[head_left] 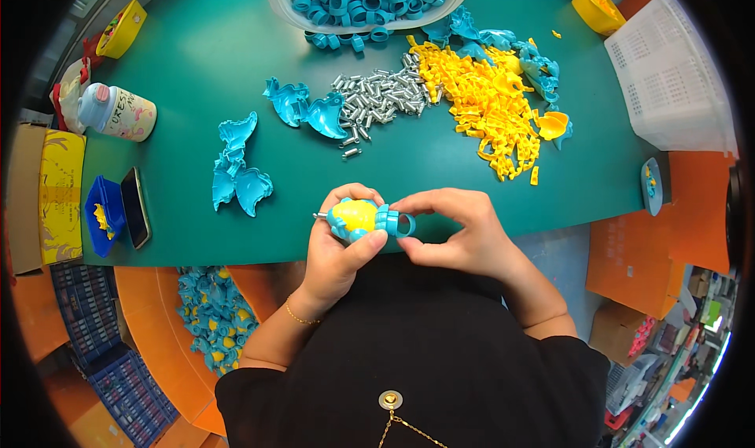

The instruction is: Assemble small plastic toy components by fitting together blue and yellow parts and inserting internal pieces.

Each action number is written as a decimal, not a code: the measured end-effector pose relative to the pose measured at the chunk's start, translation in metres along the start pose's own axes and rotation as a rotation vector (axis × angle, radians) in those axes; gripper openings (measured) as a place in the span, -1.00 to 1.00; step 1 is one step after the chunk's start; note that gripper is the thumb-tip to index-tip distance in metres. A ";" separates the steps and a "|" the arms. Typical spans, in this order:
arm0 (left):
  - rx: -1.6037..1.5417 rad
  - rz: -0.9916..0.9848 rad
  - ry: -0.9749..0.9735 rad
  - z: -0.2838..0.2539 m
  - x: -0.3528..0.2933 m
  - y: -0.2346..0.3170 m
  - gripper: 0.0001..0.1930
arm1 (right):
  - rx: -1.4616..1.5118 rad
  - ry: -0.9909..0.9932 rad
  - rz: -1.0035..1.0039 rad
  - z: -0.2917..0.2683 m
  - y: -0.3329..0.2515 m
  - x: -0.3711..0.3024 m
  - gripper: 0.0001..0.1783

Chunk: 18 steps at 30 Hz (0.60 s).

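Note:
In front of my body, near the table's edge, my left hand (334, 247) is closed around a small teal toy figure (355, 214) with a rounded yellow part. A short metal pin sticks out of its left end. At the other end is a teal ring (406, 225). The thumb and forefinger of my right hand (460, 228) span this ring from both sides; the other fingers are curled behind. Beyond my hands lie a heap of metal cylinders (381, 98), a heap of small yellow parts (491, 106) and teal shell halves (234, 165).
A clear tub (275, 3) of teal rings stands at the far edge. On the left are a bottle (130, 116), a phone (136, 206) and a blue tray (96, 239). A white basket (664, 78) sits right. Toy figures (212, 314) fill a box below left.

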State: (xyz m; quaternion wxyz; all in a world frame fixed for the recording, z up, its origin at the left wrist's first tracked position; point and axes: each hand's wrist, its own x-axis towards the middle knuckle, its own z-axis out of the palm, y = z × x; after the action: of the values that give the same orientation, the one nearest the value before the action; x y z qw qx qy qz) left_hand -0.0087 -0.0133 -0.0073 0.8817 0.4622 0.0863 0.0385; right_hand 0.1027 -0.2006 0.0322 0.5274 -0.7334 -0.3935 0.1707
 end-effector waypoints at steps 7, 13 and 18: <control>0.267 0.271 -0.051 0.003 -0.003 -0.003 -0.45 | 0.022 0.131 -0.305 0.010 0.013 -0.008 -0.53; 0.352 0.255 -0.058 0.006 -0.013 0.002 -0.44 | -0.151 0.130 -0.443 0.009 0.006 -0.009 -0.53; 0.402 0.379 -0.003 -0.006 -0.018 -0.011 -0.38 | 0.145 0.057 -0.185 0.025 0.013 -0.012 -0.53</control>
State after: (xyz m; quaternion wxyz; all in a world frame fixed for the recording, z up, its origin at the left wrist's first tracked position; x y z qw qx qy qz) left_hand -0.0272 -0.0177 -0.0177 0.7495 0.6357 0.0029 0.1845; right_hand 0.0839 -0.1955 0.0093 0.6037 -0.6584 -0.4308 0.1284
